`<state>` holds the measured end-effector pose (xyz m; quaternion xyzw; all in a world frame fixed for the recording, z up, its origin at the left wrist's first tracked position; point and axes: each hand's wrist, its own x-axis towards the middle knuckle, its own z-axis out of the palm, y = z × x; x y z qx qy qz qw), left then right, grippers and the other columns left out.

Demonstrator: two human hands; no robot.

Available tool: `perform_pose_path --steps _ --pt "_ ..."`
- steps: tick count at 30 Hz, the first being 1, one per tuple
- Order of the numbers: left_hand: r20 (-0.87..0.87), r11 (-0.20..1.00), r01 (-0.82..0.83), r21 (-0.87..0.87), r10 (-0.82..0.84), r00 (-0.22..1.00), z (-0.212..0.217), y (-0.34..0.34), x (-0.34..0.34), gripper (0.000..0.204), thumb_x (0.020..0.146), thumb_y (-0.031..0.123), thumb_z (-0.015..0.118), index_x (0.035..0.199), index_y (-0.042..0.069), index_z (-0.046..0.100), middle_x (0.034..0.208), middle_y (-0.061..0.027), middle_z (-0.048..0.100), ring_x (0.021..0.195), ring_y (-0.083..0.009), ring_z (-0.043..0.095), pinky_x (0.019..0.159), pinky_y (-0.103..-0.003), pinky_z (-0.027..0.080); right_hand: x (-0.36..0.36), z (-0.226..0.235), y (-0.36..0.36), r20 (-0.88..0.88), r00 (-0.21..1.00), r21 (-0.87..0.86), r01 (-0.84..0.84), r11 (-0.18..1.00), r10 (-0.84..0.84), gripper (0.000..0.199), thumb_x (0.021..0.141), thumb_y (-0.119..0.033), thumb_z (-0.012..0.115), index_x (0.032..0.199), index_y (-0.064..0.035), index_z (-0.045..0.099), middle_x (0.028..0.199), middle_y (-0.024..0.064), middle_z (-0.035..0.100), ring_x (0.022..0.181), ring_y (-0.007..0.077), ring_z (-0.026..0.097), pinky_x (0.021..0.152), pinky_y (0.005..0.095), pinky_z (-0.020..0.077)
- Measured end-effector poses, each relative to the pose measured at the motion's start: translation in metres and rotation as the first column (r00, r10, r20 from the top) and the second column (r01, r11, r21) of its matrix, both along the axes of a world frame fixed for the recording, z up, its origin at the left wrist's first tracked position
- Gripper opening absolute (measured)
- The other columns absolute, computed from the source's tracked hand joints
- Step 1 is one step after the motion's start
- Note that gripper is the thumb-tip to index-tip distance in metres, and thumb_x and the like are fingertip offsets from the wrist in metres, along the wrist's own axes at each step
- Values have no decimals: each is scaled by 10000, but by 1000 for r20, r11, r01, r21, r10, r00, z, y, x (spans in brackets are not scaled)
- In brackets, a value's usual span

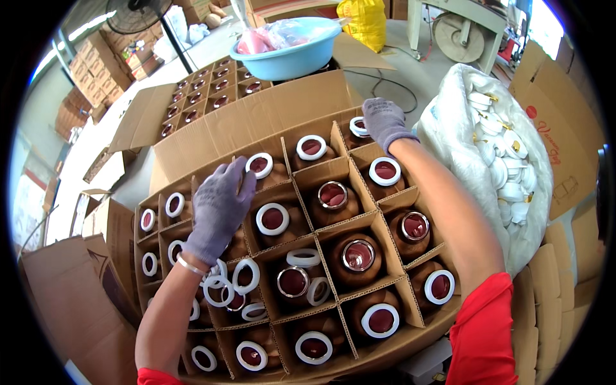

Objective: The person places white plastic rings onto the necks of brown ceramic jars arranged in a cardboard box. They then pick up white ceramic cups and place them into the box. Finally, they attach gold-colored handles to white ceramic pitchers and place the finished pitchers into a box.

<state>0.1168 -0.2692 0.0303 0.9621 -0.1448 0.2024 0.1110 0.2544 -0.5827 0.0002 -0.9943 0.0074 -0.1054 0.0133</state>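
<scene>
A large cardboard box point(282, 144) with dividers holds several brown jars point(357, 254), each in its own cell, their mouths dark red inside. White plastic rings point(273, 219) sit around many of the jar mouths; some mouths show a bare silvery rim. My left hand point(221, 202), in a grey glove, is open, fingertips beside the ring point(259, 165) of a far-row jar. My right hand point(387, 122), also gloved, is closed at the far right corner cell, its fingers over the edge of a white ring point(359, 127). Loose rings point(246, 276) lie among the jars below my left wrist.
A white sack point(443, 135) full of white plastic pieces with yellowish tabs stands right of the box. Behind, a light blue basin point(289, 61) rests on another divided box. Open cardboard flaps point(70, 308) spread at left. A fan point(138, 16) and a wheeled machine point(459, 38) stand farther back.
</scene>
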Motion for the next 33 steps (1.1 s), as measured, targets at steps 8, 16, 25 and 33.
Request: perform_pose_path --steps 8,16,25,33 --pt "38 975 -22 -221 31 999 13 72 -87 205 934 90 588 1100 5 673 904 -168 689 807 -324 677 722 -381 529 -15 -20 -19 30 955 -7 -295 955 295 246 897 -176 573 1092 -60 668 1078 179 672 1014 358 644 892 470 517" --pt "-102 956 -105 -274 80 992 20 107 -129 205 917 104 609 1072 -5 689 876 -191 690 740 -277 675 689 -341 516 -73 18 34 204 929 -334 -230 914 309 251 870 -204 611 1110 -142 652 1050 76 669 976 248 652 809 394 526" --pt "-303 995 -86 -41 70 950 -13 111 -133 244 914 192 640 1136 92 665 958 -157 664 866 -355 648 765 -441 517 -213 5 189 40 493 206 -855 476 869 200 864 -133 654 1053 -97 598 996 109 569 861 272 638 674 360 568" --pt "-111 911 -96 -400 56 992 8 115 -112 149 927 142 613 992 29 684 850 -144 680 742 -288 668 685 -399 522 -209 -4 180 252 463 144 -886 441 849 100 841 -65 621 940 -53 620 962 119 586 870 260 647 700 342 581"
